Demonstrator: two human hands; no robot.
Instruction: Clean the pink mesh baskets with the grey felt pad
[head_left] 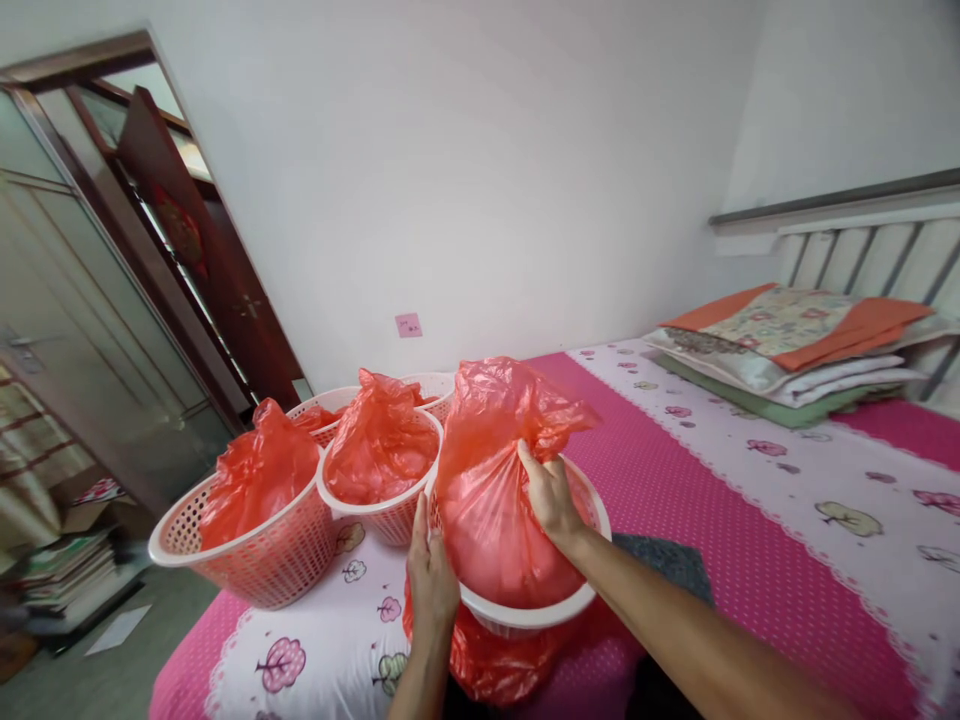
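A crinkled translucent red plastic bag (pixel 487 500) bulges from the round white perforated plastic basket (pixel 525 615). The right hand (pixel 551 495) grips the bag with curled fingers above that basket's rim. The left hand (pixel 431 570) lies flat-fingered against the basket's left side.

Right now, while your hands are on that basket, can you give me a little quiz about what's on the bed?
1. True or false: the right hand grips the red bag that sits in the nearest basket.
2. Where is the left hand? A: up in the air, touching nothing. B: pressed against the left side of the nearest basket and its bag. C: out of sight.
3. What lies squashed under the nearest basket?
Key: 1 true; 2 B; 3 a second red bag.
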